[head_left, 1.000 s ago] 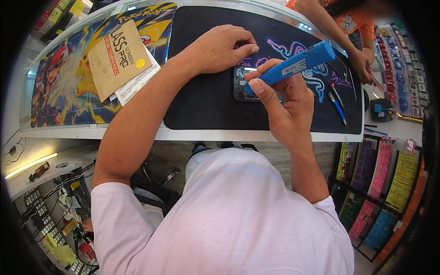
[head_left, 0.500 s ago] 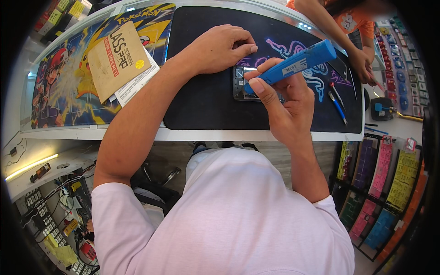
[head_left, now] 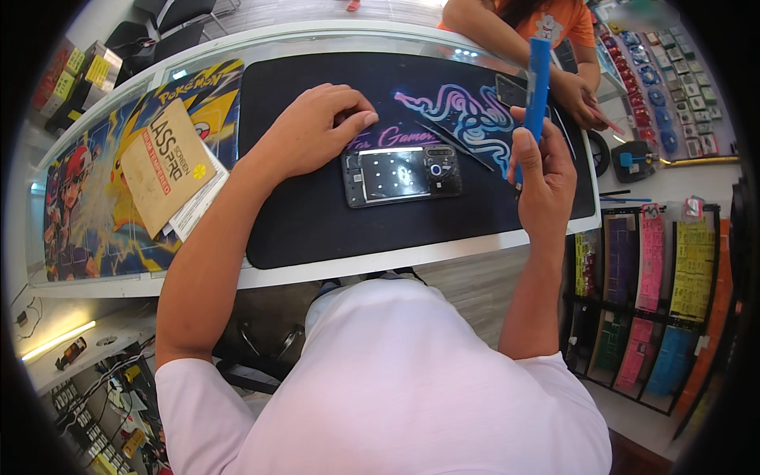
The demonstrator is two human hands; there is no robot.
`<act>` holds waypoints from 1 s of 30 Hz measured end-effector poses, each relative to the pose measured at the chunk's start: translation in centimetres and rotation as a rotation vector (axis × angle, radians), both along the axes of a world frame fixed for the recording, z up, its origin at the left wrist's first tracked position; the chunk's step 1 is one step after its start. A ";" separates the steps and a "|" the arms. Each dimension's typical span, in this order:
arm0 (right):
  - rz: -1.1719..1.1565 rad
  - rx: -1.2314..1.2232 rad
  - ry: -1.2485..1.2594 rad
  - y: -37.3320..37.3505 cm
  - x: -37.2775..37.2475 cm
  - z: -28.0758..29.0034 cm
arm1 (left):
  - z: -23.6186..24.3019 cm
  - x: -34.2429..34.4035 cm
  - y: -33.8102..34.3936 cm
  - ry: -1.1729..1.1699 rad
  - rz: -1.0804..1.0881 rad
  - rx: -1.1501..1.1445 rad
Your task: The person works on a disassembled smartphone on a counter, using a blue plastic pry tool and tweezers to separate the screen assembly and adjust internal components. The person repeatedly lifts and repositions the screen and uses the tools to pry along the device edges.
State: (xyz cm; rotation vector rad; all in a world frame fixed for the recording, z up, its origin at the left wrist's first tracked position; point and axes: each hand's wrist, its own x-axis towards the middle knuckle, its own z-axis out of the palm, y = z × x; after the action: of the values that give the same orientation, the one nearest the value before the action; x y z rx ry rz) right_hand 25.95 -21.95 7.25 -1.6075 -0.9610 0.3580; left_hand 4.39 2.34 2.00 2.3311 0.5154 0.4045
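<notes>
A smartphone with its back cover off lies on the black mat, its inner plate and camera end bared. Just above its left end rests my left hand. The fingers curl loosely, the thumb stands a little apart, and I see nothing held. To the right of the phone, clear of it, my right hand grips a thick blue screwdriver. The tool stands almost upright, its thin dark tip pointing down. Slim dark tools, perhaps tweezers, lie on the mat between the phone and my right hand.
Behind the blue tool sits a dark phone-shaped panel. A tan cardboard sleeve over white paper lies on the colourful left mat. Across the counter, a person in orange leans an arm near its edge. Display racks stand at right.
My right hand has lifted the blue screwdriver off the phone, moved right and tilted it upright. The phone now shows uncovered. The whole view has shifted; my left hand keeps its pose.
</notes>
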 end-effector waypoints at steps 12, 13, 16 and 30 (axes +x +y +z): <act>-0.363 -0.267 -0.092 -9.4 7.1 -1.7 | -0.1 0.4 0.0 -0.074 0.004 -0.095; -0.376 -0.270 -0.074 -10.4 7.7 -1.7 | -0.2 0.5 0.1 -0.062 0.012 -0.081; -0.386 -0.289 -0.073 -13.3 9.3 -1.7 | -0.2 1.0 0.1 -0.058 0.037 -0.103; -0.325 -0.396 -0.467 -15.1 19.3 -5.2 | -0.8 1.0 0.0 -0.059 0.124 -0.224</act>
State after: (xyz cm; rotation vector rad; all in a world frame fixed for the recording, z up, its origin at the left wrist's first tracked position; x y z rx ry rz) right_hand 45.21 -37.02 2.09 -2.2354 -0.9875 -0.0675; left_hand 5.38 2.30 1.19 2.0733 0.6443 0.4481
